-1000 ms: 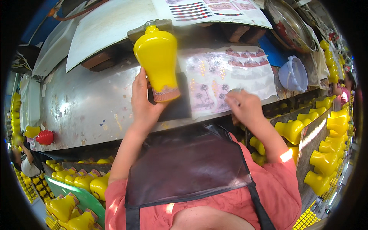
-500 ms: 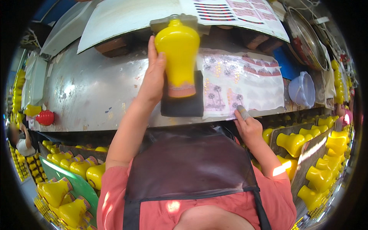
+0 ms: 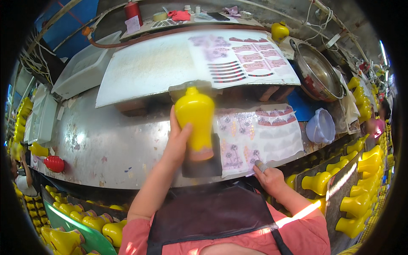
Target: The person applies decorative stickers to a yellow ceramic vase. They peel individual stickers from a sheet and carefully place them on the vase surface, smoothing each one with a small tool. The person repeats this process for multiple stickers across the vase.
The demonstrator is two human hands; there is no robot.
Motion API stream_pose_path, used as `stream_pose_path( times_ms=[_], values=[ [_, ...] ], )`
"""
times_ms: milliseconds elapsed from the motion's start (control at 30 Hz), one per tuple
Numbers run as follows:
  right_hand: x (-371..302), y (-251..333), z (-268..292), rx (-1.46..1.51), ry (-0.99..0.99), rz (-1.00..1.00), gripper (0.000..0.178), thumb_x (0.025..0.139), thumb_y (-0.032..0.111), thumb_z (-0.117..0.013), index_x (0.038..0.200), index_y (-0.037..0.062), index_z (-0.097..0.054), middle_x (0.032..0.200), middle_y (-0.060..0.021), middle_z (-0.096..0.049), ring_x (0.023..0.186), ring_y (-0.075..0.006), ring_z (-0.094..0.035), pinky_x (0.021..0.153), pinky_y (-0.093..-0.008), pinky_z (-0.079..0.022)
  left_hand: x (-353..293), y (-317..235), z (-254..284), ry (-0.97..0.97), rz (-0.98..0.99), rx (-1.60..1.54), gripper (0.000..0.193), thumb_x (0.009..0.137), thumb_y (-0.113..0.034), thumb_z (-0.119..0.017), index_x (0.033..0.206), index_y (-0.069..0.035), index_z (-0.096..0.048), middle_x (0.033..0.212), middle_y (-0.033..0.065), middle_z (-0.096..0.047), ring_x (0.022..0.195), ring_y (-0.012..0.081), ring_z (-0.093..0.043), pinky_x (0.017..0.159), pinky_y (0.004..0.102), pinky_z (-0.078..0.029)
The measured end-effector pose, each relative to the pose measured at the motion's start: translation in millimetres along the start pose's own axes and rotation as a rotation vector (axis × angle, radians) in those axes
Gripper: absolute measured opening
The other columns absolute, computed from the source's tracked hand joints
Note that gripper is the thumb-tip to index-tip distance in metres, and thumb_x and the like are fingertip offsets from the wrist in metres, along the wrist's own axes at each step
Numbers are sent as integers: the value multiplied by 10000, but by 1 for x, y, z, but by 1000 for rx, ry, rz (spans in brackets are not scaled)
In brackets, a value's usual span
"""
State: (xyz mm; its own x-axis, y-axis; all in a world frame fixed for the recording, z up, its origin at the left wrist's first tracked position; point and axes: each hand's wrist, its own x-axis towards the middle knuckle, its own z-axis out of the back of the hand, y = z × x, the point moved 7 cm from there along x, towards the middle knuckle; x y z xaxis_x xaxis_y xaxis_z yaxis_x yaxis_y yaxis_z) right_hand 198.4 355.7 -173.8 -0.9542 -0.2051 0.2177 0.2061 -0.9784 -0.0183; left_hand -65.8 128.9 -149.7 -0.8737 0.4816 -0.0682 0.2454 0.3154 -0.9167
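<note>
A yellow vase (image 3: 194, 117) with a pink patterned band round its base lies over a dark pad (image 3: 199, 169) on the metal workbench. Its neck points away from me, in front of a grey support at the board's edge. My left hand (image 3: 175, 142) grips the vase from its left side, thumb on top. At the near right corner of a sheet of printed decals (image 3: 276, 138), showing purple trees and red scalloped borders, my right hand (image 3: 270, 178) pinches the sheet's edge. A grey covering wraps one finger of that hand.
A raised white board (image 3: 144, 63) bears more decals. Beyond the sheet stand a lavender bucket (image 3: 319, 127) and a large metal pan (image 3: 318, 70). A red ribbed object (image 3: 54, 164) sits at far left. Racks of yellow vases (image 3: 316, 182) flank me; another person (image 3: 26, 182) works at left.
The view has tilted up, bringing the shelf behind the board into sight. Both hands keep nearly the same places on the vase and the decal sheet.
</note>
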Motion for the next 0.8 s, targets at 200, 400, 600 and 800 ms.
stream_pose_path(
  times_ms=[200, 400, 600, 800],
  values=[
    [4, -3, 12, 38, -14, 37, 343, 815, 129, -813, 1149, 101, -738, 1118, -126, -741, 692, -246, -683, 597, -377, -547, -3, 1, 3, -29, -57, 114, 816, 1058, -157, -484, 1685, -117, 36, 1651, 162, -302, 1503, 280, -314, 1227, 396, -271],
    [47, -36, 20, 691, 266, -475, 148, 933, 146, -739, 919, -1, -740, 765, -82, -705, 672, -176, -644, 637, -316, -506, 3, 1, 4, 30, -61, 62, 796, 1064, -148, -484, 1681, -101, 17, 1659, 143, -294, 1515, 265, -311, 1236, 364, -253],
    [107, -48, 46, 1172, 388, -762, 190, 954, 171, -737, 874, 0, -739, 676, 33, -638, 589, -31, -546, 538, -225, -424, 0, -9, -5, 80, -59, 6, 890, 988, -129, -613, 1671, -108, -43, 1586, 128, -382, 1463, 256, -401, 1199, 392, -356],
    [171, -61, 52, 1408, 388, -701, 204, 962, 170, -725, 929, -30, -749, 688, -59, -693, 422, -70, -523, 397, -215, -364, -1, -17, -8, 85, -22, 37, 910, 939, -131, -681, 1650, -116, -113, 1537, 121, -437, 1423, 258, -452, 1180, 405, -391]
  ],
)
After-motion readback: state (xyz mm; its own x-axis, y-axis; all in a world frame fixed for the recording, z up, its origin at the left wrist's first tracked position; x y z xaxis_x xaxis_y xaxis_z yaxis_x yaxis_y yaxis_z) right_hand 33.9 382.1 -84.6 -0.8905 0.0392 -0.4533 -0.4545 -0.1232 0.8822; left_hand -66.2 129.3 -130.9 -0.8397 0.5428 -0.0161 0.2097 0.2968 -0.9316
